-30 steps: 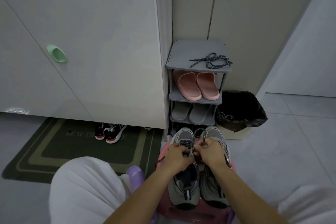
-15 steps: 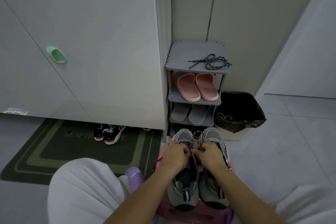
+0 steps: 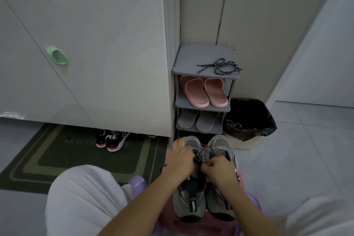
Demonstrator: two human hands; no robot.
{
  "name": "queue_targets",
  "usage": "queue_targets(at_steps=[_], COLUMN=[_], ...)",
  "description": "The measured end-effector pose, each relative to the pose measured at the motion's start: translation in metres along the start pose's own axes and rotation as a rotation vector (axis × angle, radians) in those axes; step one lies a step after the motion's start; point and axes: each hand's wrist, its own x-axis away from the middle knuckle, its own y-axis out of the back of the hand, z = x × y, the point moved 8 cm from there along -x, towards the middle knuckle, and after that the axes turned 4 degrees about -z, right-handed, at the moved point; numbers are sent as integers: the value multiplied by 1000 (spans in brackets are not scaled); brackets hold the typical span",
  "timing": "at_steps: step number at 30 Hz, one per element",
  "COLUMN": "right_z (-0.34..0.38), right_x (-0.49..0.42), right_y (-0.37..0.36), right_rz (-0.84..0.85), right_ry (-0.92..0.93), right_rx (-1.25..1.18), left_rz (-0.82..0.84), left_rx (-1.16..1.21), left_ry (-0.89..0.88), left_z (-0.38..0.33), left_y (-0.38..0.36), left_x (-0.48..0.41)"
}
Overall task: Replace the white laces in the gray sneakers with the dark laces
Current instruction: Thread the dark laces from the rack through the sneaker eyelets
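On stool, one sneaker seemingly dark-laced.

Gray shoe rack: dark lace on top tier, pink slippers on second, gray slippers on third. Pink stool (on the floor): gray sneakers, side by side.

A home entryway is indicated: a small gray shoe rack is set in a corner, stocked with pink slippers and gray slippers. A green doormat is laid under a white cabinet, and a lined waste bin is placed on the tiled floor.
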Motion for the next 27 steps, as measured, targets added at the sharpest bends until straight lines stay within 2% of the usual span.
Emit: queue_targets(at_steps=[5,9,11,14,16,17,20,22,24,27], right_z=[-2,-1,-1,-1,1,1,1,1,1,2], right_x=[-2,-2,-1,-1,0,0,-1,0,-1,-1], right_y=[0,0,-1,-2,-2,-2,-1,-2,-3,-2], right_rz=[-5,-7,-5,2,11,15,17,22,18,12], right_ry=[12,34,29,13,12,13,17,19,33,53], right_rx=[14,-12,-30,-53,-49,-45,-40,-34,-23,-15], left_rz=[-134,-176,-49,180,231,200,-74,-160,-87,14], left_rx=[188,315,306,293,249,209,233,280,198,39], left_ry=[172,466,559,579,557,523,325,136,-20,-69], left_z=[49,127,152,154,141,133,95,59,27,8], left_y=[29,37,25,-1,-4,0,22,28,16,0], left_x=[4,16,23,31,33,30,16,9,5,5])
